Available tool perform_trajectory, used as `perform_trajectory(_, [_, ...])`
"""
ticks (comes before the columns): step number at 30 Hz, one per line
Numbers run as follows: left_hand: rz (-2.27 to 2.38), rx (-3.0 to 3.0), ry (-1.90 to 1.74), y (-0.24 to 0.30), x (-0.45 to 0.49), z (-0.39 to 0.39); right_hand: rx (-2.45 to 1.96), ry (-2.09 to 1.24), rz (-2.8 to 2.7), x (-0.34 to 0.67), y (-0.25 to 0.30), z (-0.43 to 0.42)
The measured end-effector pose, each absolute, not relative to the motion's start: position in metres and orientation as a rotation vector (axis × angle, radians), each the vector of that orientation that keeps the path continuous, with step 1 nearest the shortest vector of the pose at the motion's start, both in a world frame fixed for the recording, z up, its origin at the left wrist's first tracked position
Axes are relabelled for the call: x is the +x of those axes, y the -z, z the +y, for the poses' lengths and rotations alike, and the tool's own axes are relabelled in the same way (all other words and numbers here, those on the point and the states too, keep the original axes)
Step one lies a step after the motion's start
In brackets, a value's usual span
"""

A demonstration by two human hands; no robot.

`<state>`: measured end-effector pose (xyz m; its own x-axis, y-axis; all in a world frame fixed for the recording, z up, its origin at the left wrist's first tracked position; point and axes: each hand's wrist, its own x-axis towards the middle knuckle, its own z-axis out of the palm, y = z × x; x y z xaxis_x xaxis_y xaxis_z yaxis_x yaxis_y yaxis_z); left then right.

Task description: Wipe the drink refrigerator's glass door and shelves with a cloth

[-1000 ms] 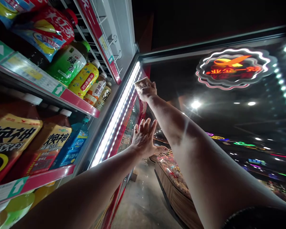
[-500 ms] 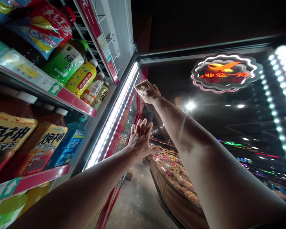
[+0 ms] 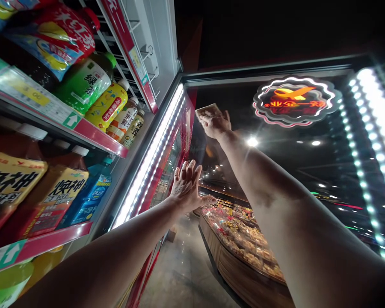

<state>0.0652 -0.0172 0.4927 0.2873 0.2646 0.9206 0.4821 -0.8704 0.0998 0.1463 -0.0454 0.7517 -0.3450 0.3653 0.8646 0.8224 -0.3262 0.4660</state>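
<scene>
My right hand (image 3: 215, 125) reaches up high and presses a folded pale cloth (image 3: 208, 112) to the glass door (image 3: 276, 158), near its upper left corner. The fingers lie over the cloth. Lower down, my left hand (image 3: 186, 185) rests with its palm toward the same glass, fingers spread and nothing held. Beside it runs a bright strip of lights (image 3: 154, 156) along the door's edge.
On the left, cooler shelves (image 3: 102, 141) hold several drink bottles, among them a green tea bottle (image 3: 86, 79) and a blue bottle (image 3: 94, 190). A lit sign (image 3: 297, 102) hangs on the glass. Through the door a curved wooden display counter (image 3: 234, 265) shows.
My right hand has slid the cloth to the right across the glass, away from the light strip. My left hand stays in place, still spread.
</scene>
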Motion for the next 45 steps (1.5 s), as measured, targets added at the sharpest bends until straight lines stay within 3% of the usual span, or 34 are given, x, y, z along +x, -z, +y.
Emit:
perform_trajectory(4, [-0.679, -2.335, 1.635, -0.492, 0.067, -0.015, -1.529, 1.606, -1.262, 0.152, -0.753, -0.052])
perform_trajectory(10, [-0.675, -2.364, 1.635, -0.493, 0.065, -0.017, -1.533, 1.693, -1.526, 0.158, -0.743, -0.060])
perform_trajectory(16, [-0.675, -2.416, 1.615, -0.493, 0.063, -0.018, -1.592, 1.633, -1.159, 0.182, -0.749, -0.090])
perform_trajectory(22, [-0.662, -2.406, 1.620, -0.492, 0.064, -0.016, -1.580, 1.727, -1.416, 0.197, -0.743, -0.105])
perform_trajectory(28, [-0.675, -2.371, 1.623, -0.492, 0.063, -0.016, -1.581, 1.594, -1.148, 0.214, -0.742, -0.126])
perform_trajectory(45, [-0.678, -2.312, 1.671, -0.490, 0.062, -0.017, -1.662, 1.703, -1.351, 0.265, -0.751, -0.190])
